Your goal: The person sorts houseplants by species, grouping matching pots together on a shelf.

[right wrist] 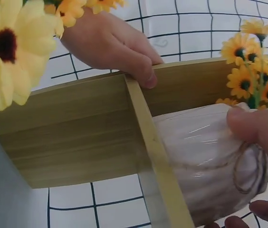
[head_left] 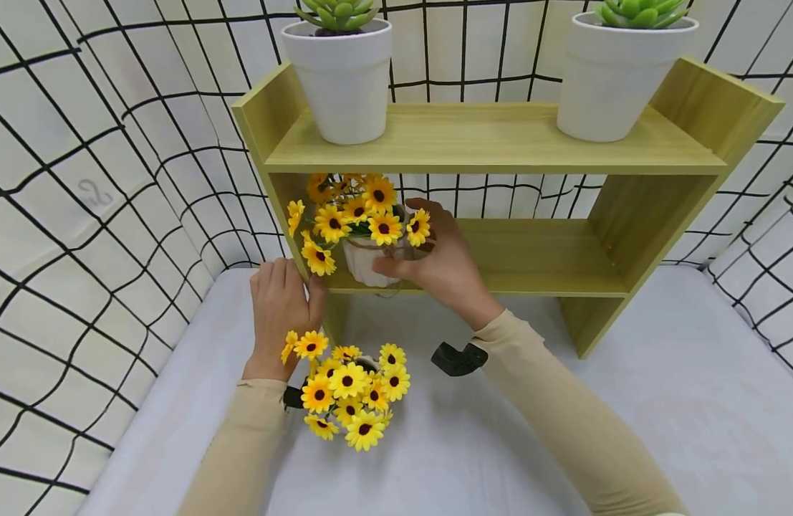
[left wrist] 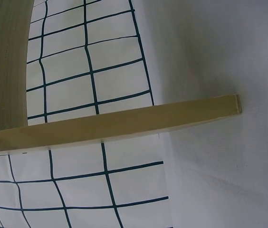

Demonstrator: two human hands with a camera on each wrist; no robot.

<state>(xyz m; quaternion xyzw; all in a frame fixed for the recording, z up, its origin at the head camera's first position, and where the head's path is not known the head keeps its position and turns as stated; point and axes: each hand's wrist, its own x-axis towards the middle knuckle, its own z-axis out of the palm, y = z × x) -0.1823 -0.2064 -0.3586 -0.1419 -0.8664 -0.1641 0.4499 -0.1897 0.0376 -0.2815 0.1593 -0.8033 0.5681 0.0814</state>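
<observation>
My right hand holds a white pot of yellow artificial daisies at the left end of the shelf's lower tier. In the right wrist view the pot has twine tied round it, with the thumb on its side and the fingers around it. My left hand grips the left side panel of the wooden shelf, its thumb on the front edge in the right wrist view. Another bunch of yellow daisies stands in front, beside my left wrist; its pot is mostly hidden.
Two white pots, left and right, with green succulents stand on the upper tier. White walls with a black grid enclose the back and sides. A white cloth covers the table under the shelf.
</observation>
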